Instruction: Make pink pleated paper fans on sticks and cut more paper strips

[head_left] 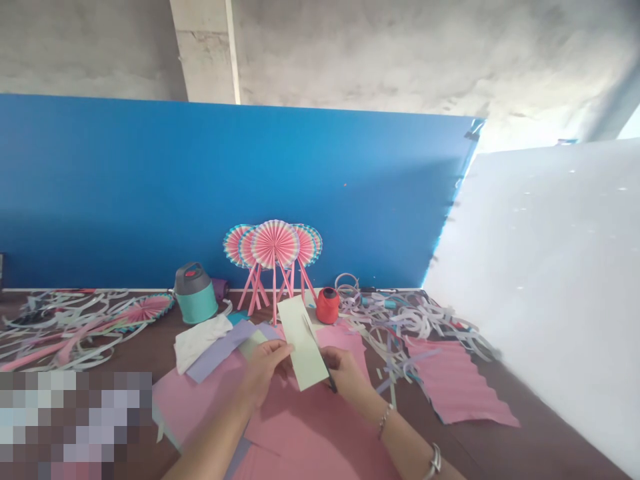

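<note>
My left hand (270, 360) pinches the left edge of a pale green sheet of paper (299, 347), which is held up at a tilt over the table. In my right hand (343, 370) is a pair of scissors (331, 379); a dark handle shows by the fingers, and a blade lies across the right side of the sheet. Below both hands spread large pink paper sheets (320, 427). Lilac paper (220, 353) and a crumpled white piece (203, 340) lie just left of my left hand.
Pink pleated paper fans on sticks (275, 245) stand at the back. Near them are a teal lidded container (196, 297) and a red container (327, 305). Curled paper strips (410, 317) and a creased pink sheet (460, 380) lie right. A blue panel (300, 167) rises behind.
</note>
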Demonstrator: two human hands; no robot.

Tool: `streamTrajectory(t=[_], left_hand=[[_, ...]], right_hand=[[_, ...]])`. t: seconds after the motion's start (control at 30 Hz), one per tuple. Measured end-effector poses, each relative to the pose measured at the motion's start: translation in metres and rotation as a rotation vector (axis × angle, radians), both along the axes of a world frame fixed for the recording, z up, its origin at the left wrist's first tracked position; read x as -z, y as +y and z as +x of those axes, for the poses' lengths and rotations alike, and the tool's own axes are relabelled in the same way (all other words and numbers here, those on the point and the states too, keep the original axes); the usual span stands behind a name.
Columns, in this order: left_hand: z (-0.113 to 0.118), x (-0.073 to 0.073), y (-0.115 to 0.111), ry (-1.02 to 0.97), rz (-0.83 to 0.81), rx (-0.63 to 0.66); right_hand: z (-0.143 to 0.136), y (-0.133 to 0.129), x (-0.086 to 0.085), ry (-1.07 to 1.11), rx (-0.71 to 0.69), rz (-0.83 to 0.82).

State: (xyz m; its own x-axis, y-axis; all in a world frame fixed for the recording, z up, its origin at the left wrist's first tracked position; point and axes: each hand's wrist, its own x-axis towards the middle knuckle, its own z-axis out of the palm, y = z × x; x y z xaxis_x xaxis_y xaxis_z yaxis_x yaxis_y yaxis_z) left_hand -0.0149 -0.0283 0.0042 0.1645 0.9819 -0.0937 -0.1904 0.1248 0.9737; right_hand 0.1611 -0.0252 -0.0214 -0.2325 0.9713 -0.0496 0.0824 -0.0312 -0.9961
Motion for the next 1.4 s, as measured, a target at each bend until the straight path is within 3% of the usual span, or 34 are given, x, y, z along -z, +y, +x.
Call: streamTrajectory(t=[0.27, 1.4], left_hand=[[0.0000, 0.0029, 0.0009, -0.029, 0.006, 0.017], [0.0005, 0.0038, 0.0005, -0.033, -0.010, 0.032]], right_hand=[[-0.0007, -0.0031, -0.0060, -0.009, 0.006, 0.002], [-0.0013, -0.0030, -0.0025, -0.011, 0.035, 0.028]])
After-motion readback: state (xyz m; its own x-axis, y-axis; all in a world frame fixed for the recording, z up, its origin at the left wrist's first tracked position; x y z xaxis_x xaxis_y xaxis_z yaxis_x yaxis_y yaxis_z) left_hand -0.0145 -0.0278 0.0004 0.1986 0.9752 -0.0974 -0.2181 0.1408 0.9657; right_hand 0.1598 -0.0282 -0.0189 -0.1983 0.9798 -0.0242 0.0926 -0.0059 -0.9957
